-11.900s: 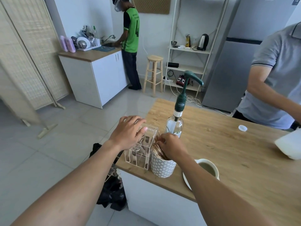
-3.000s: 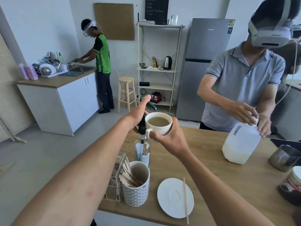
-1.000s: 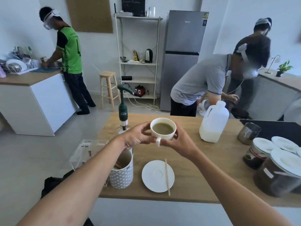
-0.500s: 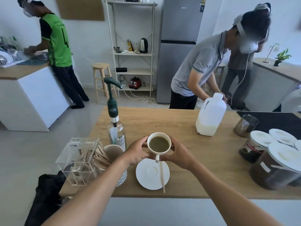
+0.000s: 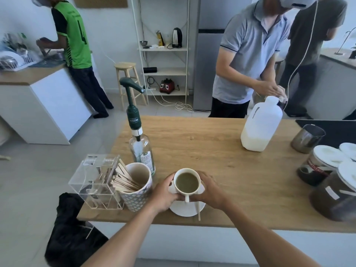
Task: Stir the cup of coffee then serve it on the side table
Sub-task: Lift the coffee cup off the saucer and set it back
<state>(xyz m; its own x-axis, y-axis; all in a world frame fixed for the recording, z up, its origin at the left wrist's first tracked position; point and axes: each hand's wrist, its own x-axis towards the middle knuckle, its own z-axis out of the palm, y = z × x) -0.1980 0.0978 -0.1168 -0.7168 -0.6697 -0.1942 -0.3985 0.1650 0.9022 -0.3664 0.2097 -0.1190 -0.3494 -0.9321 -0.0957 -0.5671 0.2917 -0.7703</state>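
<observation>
Coffee cup [image 5: 186, 183] between left hand [image 5: 165, 194], right hand [image 5: 210, 191]

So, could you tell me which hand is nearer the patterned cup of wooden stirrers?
Left. The left hand holds the coffee cup just beside the patterned cup; the right hand holds the coffee cup's far side.

White walls [image 5: 113, 26], grey tile floor [image 5: 28, 180]; wood stool [image 5: 126, 66], shelf unit [image 5: 163, 71] & fridge [image 5: 205, 74] at back.
</observation>
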